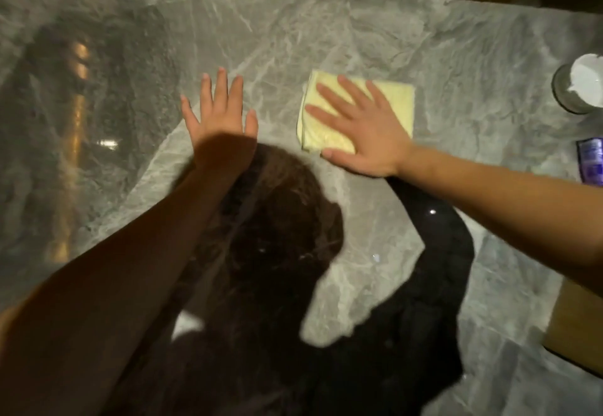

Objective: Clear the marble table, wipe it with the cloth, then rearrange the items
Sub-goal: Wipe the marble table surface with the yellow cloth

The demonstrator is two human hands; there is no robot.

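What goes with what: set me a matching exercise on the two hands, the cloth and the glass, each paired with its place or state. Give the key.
Things:
1. left hand
2. right hand
3. cloth
4. glass

Places or states:
A. folded, pale yellow
B. flat on the bare table
C. pressing flat on the cloth
D. near the right edge of the view, something white in it

Pairs: 1-B, 2-C, 3-A, 4-D.

Cloth on the marble table under the right hand, left hand just left, glass far right.
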